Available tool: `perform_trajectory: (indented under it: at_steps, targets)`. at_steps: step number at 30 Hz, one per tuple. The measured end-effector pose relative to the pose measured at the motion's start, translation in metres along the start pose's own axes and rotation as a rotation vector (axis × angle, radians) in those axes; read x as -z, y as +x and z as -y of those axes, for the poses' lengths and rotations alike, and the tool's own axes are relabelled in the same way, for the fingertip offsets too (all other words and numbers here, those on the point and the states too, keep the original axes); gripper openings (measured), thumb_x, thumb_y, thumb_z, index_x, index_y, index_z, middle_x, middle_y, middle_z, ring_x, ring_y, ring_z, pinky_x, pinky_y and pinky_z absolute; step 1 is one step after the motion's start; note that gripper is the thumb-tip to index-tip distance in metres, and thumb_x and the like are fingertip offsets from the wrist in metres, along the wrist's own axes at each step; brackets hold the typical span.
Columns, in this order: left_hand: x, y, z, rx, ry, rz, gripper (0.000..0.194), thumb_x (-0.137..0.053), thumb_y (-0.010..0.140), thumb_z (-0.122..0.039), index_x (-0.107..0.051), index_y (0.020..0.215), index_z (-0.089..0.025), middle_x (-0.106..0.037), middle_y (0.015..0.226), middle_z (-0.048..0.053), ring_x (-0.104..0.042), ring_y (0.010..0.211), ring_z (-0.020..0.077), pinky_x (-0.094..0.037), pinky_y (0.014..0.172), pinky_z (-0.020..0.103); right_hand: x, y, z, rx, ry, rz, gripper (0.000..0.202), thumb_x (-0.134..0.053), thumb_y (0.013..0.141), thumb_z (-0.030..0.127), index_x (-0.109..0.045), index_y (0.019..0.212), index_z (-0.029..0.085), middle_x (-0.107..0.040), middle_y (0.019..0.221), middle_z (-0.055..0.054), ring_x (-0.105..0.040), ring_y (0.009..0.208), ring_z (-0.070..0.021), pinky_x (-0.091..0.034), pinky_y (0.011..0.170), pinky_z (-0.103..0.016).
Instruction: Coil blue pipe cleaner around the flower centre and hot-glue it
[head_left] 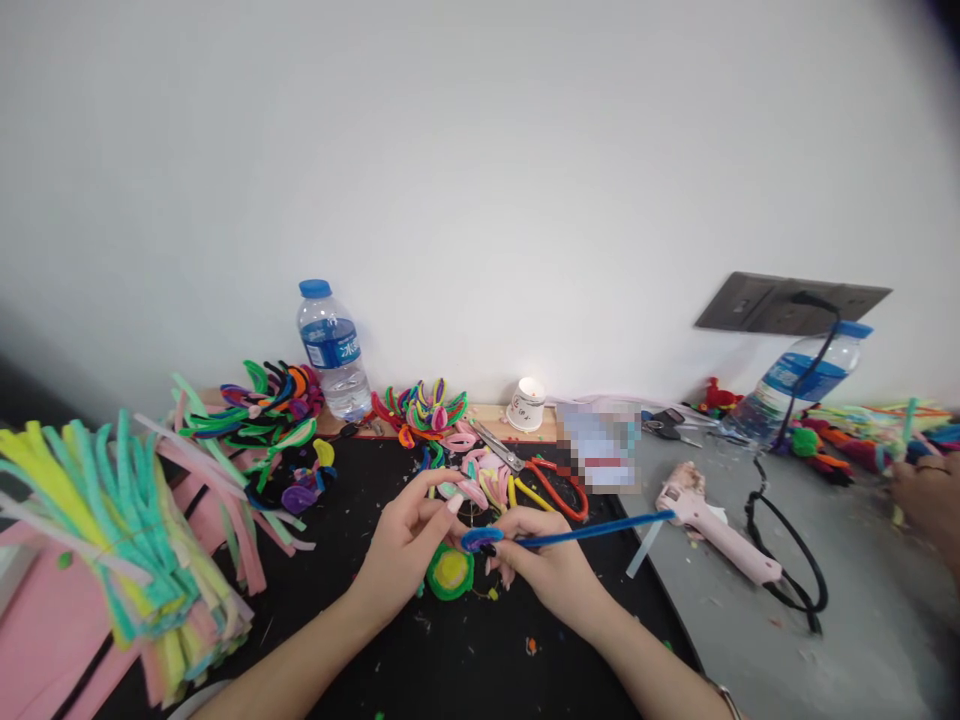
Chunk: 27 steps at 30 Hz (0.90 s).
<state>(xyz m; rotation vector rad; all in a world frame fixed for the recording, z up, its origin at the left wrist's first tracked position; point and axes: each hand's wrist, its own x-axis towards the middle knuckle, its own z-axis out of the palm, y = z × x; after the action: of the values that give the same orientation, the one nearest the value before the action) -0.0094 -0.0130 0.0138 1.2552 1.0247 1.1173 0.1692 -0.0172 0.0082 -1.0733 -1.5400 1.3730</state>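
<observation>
Head view: hands (pixel 551 562) hold blue stem (pixel 600 529) past black mat's edge (pixel 661 592); nearside open.

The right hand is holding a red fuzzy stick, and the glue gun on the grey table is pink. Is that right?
Not quite: the fuzzy stick in the right hand is blue, not red, as the head view shows.

Close above the tabletop (pixel 862 640), the head view faces forward and down, toward the far edge and wall (pixel 480 180)
</observation>
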Motion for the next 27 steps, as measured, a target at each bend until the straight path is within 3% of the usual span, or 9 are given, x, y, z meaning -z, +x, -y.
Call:
perform_trajectory:
  at_steps: [5,13,19,27]
  targets:
    - [-0.0004,0.0011,-0.0016,0.017,-0.019,-0.007,0.025,-0.052,0.083,-0.03,-0.052,0.105,-0.019,-0.063,0.052,-0.004,-0.061,0.05,0.0136,-0.043,0.049,0.021,-0.0015,-0.0009,-0.002,0.012,-0.004,0.022,0.012,-0.061,0.076,0.026,-0.063,0.069,0.017,-0.063,0.058,-0.001,-0.053,0.043,-0.0101,-0.046,0.045,-0.022]
    - [0.0006,0.0014,-0.0008,0.008,-0.044,-0.004,0.021,-0.051,0.083,-0.029,-0.055,0.102,-0.019,-0.062,0.049,-0.005,-0.06,0.05,0.0135,-0.045,0.052,0.022,-0.001,-0.0002,-0.0037,0.02,-0.016,0.021,0.01,-0.061,0.075,0.021,-0.064,0.067,0.016,-0.062,0.056,0.0,-0.053,0.042,-0.009,-0.045,0.043,-0.02]
    - [0.0036,0.0056,-0.0061,-0.013,-0.074,-0.119,0.022,-0.052,0.082,-0.029,-0.054,0.101,-0.017,-0.064,0.049,-0.003,-0.061,0.048,0.014,-0.049,0.055,0.024,0.0021,0.0018,-0.0025,0.014,0.005,-0.019,0.011,-0.063,0.075,0.025,-0.062,0.069,0.015,-0.061,0.057,0.0,-0.052,0.041,-0.0086,-0.045,0.043,-0.021]
    - [0.0032,0.0076,-0.005,-0.031,-0.119,-0.131,0.024,-0.056,0.081,-0.033,-0.053,0.099,-0.017,-0.069,0.073,0.002,-0.061,0.051,0.0128,-0.048,0.054,0.026,0.005,0.0032,-0.0064,0.011,0.0,-0.026,0.015,-0.063,0.076,0.029,-0.06,0.07,0.015,-0.062,0.057,-0.001,-0.052,0.042,-0.009,-0.045,0.044,-0.021]
